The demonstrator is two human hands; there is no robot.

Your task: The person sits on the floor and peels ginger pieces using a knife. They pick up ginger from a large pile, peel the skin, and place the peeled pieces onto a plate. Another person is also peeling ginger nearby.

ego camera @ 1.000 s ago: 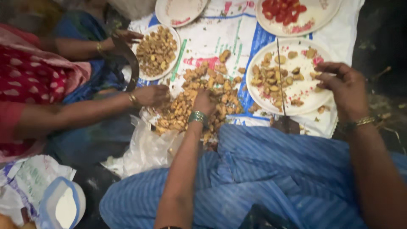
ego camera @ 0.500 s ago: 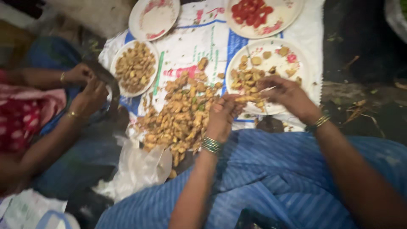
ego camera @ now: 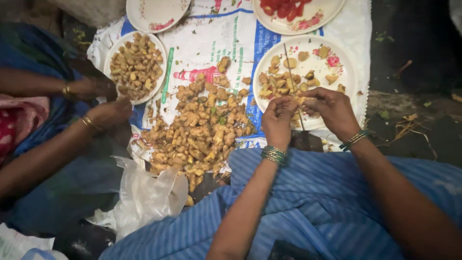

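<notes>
- At far left, a co-worker's two hands [ego camera: 103, 103] work beside a plate of peeled ginger [ego camera: 135, 65].
- Our left hand [ego camera: 279, 118], wrist bent upward, pinches a small ginger piece [ego camera: 299, 100] over the white plate [ego camera: 346, 72].
- Our right hand [ego camera: 332, 110] closes on the same piece and a thin blade [ego camera: 292, 72].
- Half a second ago, our hands were further apart.
</notes>
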